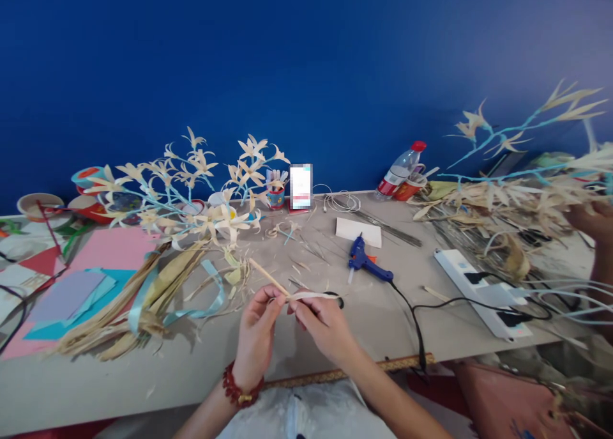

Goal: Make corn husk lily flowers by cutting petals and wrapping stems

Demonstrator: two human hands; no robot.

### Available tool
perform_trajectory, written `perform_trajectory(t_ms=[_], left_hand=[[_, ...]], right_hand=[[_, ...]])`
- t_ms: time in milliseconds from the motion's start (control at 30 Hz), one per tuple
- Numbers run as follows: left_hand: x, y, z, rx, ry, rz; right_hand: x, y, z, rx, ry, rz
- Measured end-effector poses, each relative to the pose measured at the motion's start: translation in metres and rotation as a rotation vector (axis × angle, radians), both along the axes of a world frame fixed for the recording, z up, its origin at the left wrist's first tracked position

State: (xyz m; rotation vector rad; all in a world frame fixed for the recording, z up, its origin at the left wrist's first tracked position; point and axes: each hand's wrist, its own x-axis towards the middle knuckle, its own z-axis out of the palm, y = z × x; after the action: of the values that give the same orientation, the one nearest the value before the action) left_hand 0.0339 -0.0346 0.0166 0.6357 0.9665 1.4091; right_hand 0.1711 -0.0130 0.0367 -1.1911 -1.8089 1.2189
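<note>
Above the table's near edge, my left hand [258, 333] is closed around a thin wooden stick [268, 277], which slants up and away to the left. A pale, flat strip, apparently dried husk [311, 294], runs from the stick's near end across the fingers of my right hand [325, 327], which pinches it. The fingertips of both hands meet at that end, so how strip and stick join is hidden. A bundle of dried husks [110, 311] with a light blue ribbon [213, 292] lies to the left. Right of my hands rests a blue glue gun [366, 260].
Husk flowers on blue stems [191, 177] stand at the back left, near a lit phone [301, 186]. A tilted bottle [397, 172] leans at the back. The glue gun's cord reaches a white power strip [479, 292]. Another person's hand [594, 222] touches flowers at the far right.
</note>
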Motion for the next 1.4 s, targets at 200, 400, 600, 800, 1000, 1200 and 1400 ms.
perform_trajectory(t_ms=[200, 400, 600, 800, 1000, 1200, 1400], left_hand=[[-0.001, -0.001, -0.004, 0.025, 0.028, 0.040], [0.001, -0.002, -0.004, 0.025, -0.014, 0.049], [0.002, -0.006, -0.005, 0.053, 0.008, 0.066], [0.000, -0.005, -0.007, 0.088, 0.092, 0.061], [-0.007, -0.003, -0.008, 0.162, 0.291, 0.027], [-0.006, -0.005, -0.008, 0.183, 0.273, 0.030], [-0.004, -0.006, -0.004, 0.167, 0.160, 0.034]], right_hand=[[-0.007, 0.000, 0.002, 0.043, 0.045, -0.012], [-0.008, 0.001, 0.000, 0.082, -0.026, -0.001], [-0.007, 0.001, 0.000, 0.104, -0.025, 0.019], [-0.008, 0.001, -0.002, 0.008, 0.068, -0.016], [-0.007, -0.001, -0.001, -0.164, 0.218, -0.017], [-0.012, -0.001, -0.001, -0.402, 0.464, -0.016], [-0.011, 0.000, 0.000, -0.572, 0.597, 0.037]])
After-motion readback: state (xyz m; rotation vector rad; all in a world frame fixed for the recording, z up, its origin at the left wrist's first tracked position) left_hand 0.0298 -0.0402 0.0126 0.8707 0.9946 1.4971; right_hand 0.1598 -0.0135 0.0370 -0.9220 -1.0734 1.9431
